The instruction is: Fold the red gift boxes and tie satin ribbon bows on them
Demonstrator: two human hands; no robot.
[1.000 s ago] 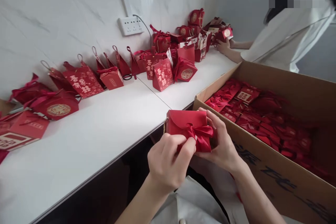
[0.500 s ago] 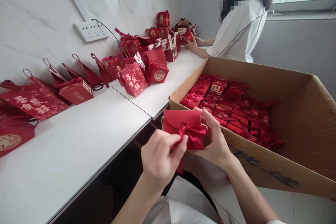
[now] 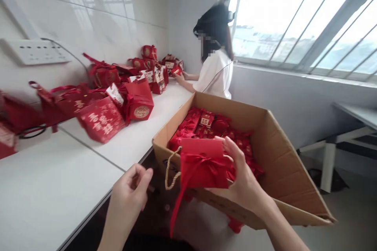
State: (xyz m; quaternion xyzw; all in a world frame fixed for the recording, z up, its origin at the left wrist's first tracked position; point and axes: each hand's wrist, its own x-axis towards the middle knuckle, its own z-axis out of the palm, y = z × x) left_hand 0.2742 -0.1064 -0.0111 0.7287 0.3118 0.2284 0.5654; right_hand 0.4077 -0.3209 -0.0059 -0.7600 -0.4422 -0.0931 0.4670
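Observation:
My right hand (image 3: 238, 174) grips a small red gift pouch (image 3: 203, 162) with a red ribbon bow and a beige rope handle. One ribbon end hangs down loose below it. The pouch is held over the near corner of a cardboard box (image 3: 282, 160) filled with several similar red pouches. My left hand (image 3: 129, 196) is off to the left by the counter edge, fingers loosely curled, holding nothing.
A white counter (image 3: 59, 180) runs along the tiled wall with several red gift bags and boxes (image 3: 101, 119) lined up. Another person in a white shirt (image 3: 215, 72) handles boxes at the far end. A window and a white table (image 3: 356, 113) are at right.
My left hand has let go of the ribbon and pulled away to the left. The bow now hangs looser. The camera has swung right, showing the window.

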